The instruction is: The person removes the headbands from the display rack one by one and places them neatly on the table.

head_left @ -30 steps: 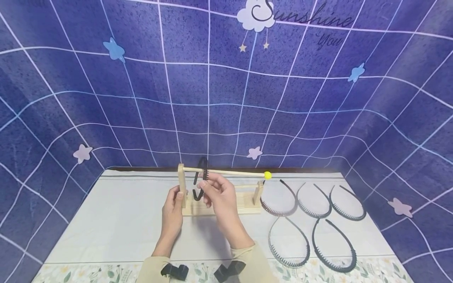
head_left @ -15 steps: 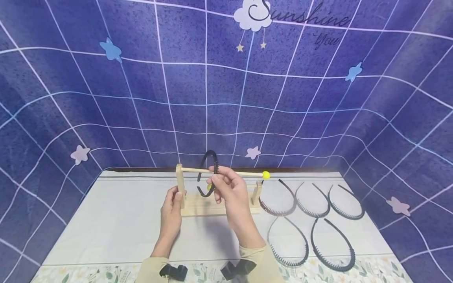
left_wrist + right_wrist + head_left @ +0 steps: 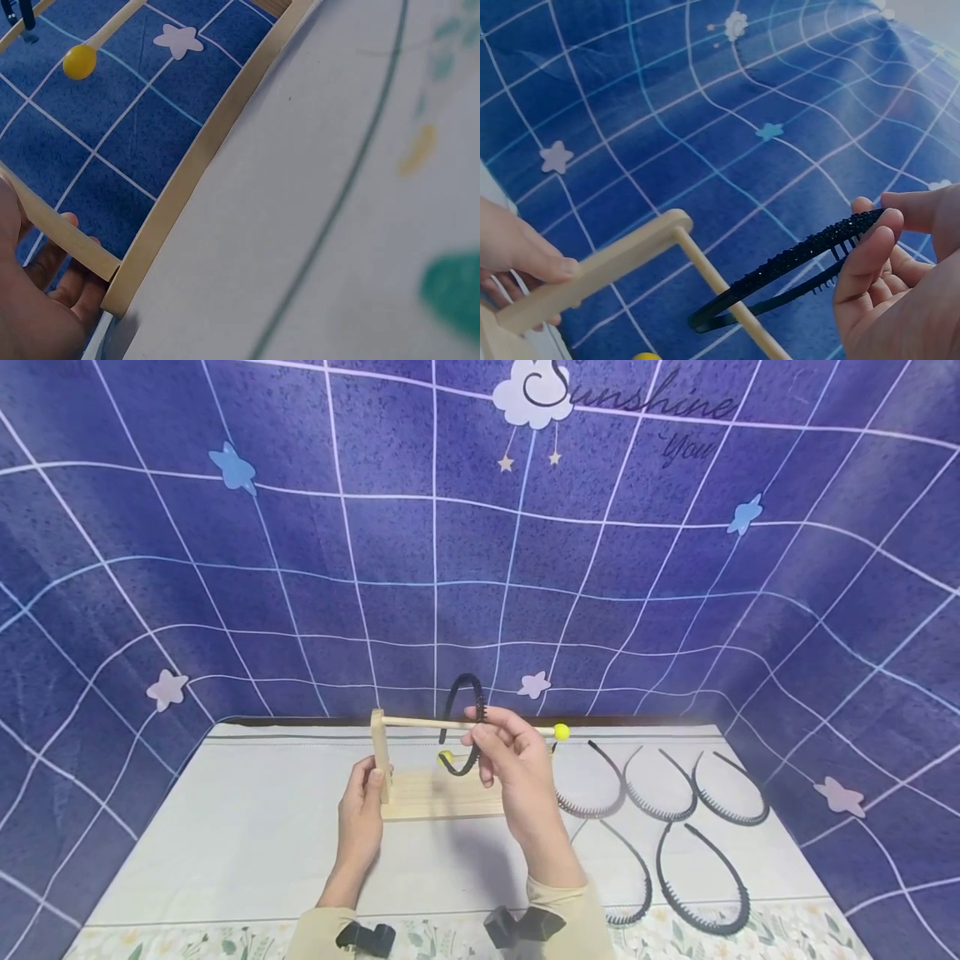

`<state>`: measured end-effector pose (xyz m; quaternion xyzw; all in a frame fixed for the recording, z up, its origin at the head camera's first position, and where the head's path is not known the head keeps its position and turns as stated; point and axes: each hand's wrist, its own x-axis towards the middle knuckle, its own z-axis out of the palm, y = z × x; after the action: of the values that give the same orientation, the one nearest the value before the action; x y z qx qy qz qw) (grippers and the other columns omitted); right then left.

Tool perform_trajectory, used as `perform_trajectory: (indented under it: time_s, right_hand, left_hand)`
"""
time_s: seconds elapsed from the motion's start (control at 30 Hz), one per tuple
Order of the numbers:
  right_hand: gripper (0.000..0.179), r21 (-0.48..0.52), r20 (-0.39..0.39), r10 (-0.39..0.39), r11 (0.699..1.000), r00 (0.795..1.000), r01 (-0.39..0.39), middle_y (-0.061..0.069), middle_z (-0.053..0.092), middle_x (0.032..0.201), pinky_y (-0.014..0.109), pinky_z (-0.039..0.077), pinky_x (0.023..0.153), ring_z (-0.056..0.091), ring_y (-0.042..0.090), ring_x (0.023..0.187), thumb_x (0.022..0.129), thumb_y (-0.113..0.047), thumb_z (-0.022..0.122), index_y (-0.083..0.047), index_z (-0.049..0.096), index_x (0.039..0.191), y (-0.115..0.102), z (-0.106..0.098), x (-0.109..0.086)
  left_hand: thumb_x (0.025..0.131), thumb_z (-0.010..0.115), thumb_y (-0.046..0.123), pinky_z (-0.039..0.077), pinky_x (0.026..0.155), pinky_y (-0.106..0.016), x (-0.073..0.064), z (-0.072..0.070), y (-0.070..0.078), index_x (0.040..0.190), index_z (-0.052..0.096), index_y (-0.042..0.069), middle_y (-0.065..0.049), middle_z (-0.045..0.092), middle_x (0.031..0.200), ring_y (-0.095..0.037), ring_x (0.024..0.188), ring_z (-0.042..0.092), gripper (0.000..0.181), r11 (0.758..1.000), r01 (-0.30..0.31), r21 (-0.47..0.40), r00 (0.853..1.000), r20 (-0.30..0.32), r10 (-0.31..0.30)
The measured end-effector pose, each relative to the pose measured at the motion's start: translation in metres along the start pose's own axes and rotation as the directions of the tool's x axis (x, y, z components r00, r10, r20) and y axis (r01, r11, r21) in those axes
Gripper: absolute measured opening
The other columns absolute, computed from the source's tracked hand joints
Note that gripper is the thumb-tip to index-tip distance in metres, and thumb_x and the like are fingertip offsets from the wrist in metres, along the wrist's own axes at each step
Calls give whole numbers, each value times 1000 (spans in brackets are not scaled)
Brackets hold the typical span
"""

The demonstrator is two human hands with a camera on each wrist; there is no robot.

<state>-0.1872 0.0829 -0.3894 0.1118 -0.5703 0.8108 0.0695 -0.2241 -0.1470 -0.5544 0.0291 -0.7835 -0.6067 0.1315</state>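
Note:
My right hand (image 3: 525,777) pinches a black toothed headband (image 3: 467,678) between thumb and fingers. The headband loops around the upper rod (image 3: 420,722) of a wooden stand, about midway along it. In the right wrist view its outer side looks studded and sparkly (image 3: 795,259). A yellow ball (image 3: 562,732) caps the rod's right end, beyond my fingers. My left hand (image 3: 360,810) grips the stand's left post (image 3: 380,747), thumb in front. Below, a second yellow ball (image 3: 446,757) tips the lower rod, partly behind the headband. My right hand hides the stand's right post.
Several toothed headbands lie on the white cloth to the right, among them a dark one (image 3: 742,902) at the front and a brownish one (image 3: 618,785) behind. The stand's base (image 3: 442,793) rests on the cloth. A blue gridded curtain (image 3: 420,543) rises behind the table.
My right hand has slid the headband rightward along the upper rod, from near the left post to about the middle. My left hand keeps its grip on the post.

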Motion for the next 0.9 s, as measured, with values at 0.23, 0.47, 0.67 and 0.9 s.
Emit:
perform_trajectory:
  time_s: [0.23, 0.47, 0.67, 0.9]
  right_hand:
    - [27, -16, -1, -4, 1000, 1000, 4, -1, 77, 87, 16, 42, 52, 52, 7, 60, 105, 0, 68, 14, 69, 128, -8, -12, 2]
    - [20, -13, -14, -18, 1000, 1000, 18, 0, 78, 87, 15, 42, 51, 53, 6, 59, 104, 3, 67, 8, 73, 122, -12, -27, 5]
    - [18, 3, -50, -23, 1000, 998, 23, 0, 79, 87, 14, 42, 50, 51, 5, 57, 104, 4, 67, -3, 77, 118, -14, -41, 8]
    - [21, 20, -80, -52, 998, 995, 54, -2, 79, 86, 13, 41, 50, 49, 4, 56, 105, 6, 65, -7, 79, 115, -21, -59, 9]
  left_hand:
    - [121, 38, 45, 44, 123, -54, 0, 1, 0, 159, 52, 9, -20, 67, 145, -38, 141, 61, 54, 1000, -10, 3, 1000, -13, 10]
    - [121, 38, 45, 45, 123, -56, -1, 2, 2, 159, 51, 8, -20, 67, 146, -39, 141, 61, 55, 1000, -6, 6, 1000, -15, 7]
    - [121, 38, 45, 45, 122, -57, -1, 1, 2, 160, 51, 8, -21, 67, 146, -40, 140, 61, 55, 1000, -5, 8, 1000, -17, 5]
    - [120, 38, 49, 44, 123, -56, 1, 1, 1, 160, 50, 9, -21, 65, 147, -39, 141, 60, 58, 1000, 7, -8, 1000, 2, -7]
